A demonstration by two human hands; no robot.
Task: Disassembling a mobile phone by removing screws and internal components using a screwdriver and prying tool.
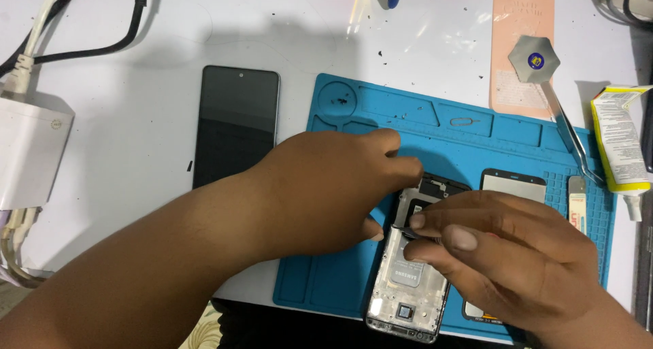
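An opened phone frame (408, 291) with bare metal insides lies on the blue repair mat (326, 281), its lower end over the mat's front edge. My left hand (326, 186) rests across the mat with its fingertips on the frame's top left corner. My right hand (503, 254) hovers over the frame and pinches a small dark part (410, 232) between thumb and forefinger. A second phone piece with a pale back (513, 184) lies just right of the frame, partly hidden by my right hand.
A dark phone (237, 124) lies face up on the white table left of the mat. Metal tweezers (571, 135), a round opening pick (534, 60), a peach card (520, 22) and a yellow glue tube (622, 145) sit at right. A white power adapter (30, 152) with cables is at far left.
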